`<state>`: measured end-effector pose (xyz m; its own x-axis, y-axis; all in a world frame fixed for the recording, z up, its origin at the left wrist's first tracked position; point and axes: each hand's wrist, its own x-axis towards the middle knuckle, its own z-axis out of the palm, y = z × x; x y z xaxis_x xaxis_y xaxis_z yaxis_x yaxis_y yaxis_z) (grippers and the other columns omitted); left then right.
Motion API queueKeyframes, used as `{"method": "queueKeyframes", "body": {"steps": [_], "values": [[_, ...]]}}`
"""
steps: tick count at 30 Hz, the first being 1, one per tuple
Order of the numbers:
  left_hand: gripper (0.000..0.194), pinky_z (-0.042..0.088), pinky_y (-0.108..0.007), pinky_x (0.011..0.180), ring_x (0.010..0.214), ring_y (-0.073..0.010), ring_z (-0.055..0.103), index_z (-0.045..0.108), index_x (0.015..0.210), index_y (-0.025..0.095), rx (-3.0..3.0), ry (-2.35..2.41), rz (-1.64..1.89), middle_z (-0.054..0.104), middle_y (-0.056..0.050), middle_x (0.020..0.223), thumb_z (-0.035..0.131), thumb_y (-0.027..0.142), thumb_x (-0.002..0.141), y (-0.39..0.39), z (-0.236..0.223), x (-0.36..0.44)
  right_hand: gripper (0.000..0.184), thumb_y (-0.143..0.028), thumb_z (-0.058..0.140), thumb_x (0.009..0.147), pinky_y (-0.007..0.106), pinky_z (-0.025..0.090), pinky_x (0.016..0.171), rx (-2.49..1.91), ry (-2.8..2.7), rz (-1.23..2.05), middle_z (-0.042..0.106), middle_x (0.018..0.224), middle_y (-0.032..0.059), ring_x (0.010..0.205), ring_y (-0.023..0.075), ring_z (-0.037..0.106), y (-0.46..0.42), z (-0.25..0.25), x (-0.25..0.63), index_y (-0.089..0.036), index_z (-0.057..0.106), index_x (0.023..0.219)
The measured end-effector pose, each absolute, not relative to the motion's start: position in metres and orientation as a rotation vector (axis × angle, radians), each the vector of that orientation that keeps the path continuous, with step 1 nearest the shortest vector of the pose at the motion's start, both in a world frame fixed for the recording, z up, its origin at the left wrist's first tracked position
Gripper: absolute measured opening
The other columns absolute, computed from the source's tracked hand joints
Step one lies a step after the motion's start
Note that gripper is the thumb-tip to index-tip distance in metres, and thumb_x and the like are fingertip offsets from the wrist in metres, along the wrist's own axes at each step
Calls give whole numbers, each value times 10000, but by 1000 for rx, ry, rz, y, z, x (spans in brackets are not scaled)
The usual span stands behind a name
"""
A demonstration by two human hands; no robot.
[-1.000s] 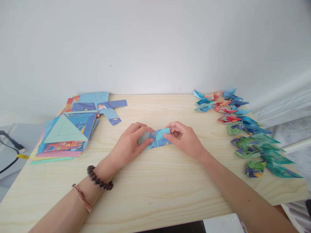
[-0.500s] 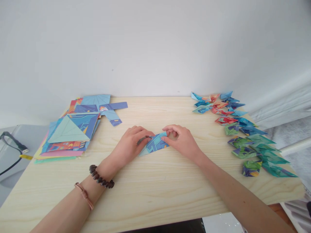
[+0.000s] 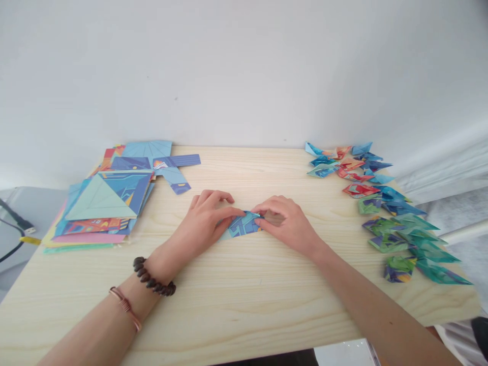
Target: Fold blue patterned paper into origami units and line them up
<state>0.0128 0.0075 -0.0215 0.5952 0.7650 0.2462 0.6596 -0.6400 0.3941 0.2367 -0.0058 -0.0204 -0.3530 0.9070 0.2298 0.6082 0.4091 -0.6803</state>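
Note:
A small piece of folded origami paper (image 3: 244,225), blue with a darker printed pattern, lies low over the middle of the table between both hands. My left hand (image 3: 209,216) pinches its left end between thumb and forefinger, with the other fingers raised and curled. At the right end, the thumb and fingertips of my right hand (image 3: 284,219) close on the paper's upper corner. Fingers cover both ends of the paper, so its full outline is hidden.
On the left of the wooden table (image 3: 244,300) sits a pile of coloured paper sheets (image 3: 102,201), with loose blue strips (image 3: 175,175) behind. Several folded paper shapes (image 3: 385,239) line the right side. A cable (image 3: 17,223) hangs at the far left, and a wall (image 3: 244,76) rises behind.
The paper's upper right corner has been folded down, leaving a narrower shape. My left fingers have lifted and spread a little. The whole view has shifted slightly.

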Motion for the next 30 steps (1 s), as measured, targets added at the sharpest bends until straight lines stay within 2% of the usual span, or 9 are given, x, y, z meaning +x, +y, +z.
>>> {"method": "queueKeyframes", "body": {"steps": [8,11,17,23,26,30], "values": [[227,364,-397,884,1015,-226,412,654,1059,321,2583,1249,605,526,-60,1066,512,313,882,7,-22,12,325,-181,483,875,340,402,805,-1173,-2275,560,571,970,47,888,170,509,-9,-21,242,-312,625,1137],[260,366,-391,880,1002,-221,408,628,1115,319,2606,1203,604,542,-58,1053,500,302,889,8,-23,11,342,-214,496,880,343,405,825,-1237,-2214,569,592,966,45,898,174,517,-9,-23,238,-284,573,1206],[282,363,-399,881,993,-225,398,618,1139,321,2599,1217,561,530,-61,1048,477,354,896,9,-23,10,258,-224,578,821,325,425,788,-1425,-1951,565,647,855,19,780,164,537,-6,-28,231,-220,613,1076],[327,339,-459,908,1032,-244,379,545,1214,384,2607,1253,428,458,-68,1111,446,383,903,8,-18,10,217,-211,570,813,325,418,765,-1468,-1963,507,644,847,18,778,173,538,-6,-29,225,-211,624,1024],[344,279,-523,976,1132,-270,327,515,1239,402,2629,1250,400,412,-66,1184,433,392,905,10,-18,9,234,-212,545,824,351,408,796,-1498,-1981,445,633,875,37,834,196,538,-6,-31,222,-204,612,1048],[376,113,-596,1058,1272,-296,189,454,1284,429,2652,1202,357,332,-41,1301,417,383,912,14,-21,7,318,-234,548,824,375,399,839,-1505,-1987,403,602,921,58,900,214,535,-5,-33,222,-213,569,1141]]}}
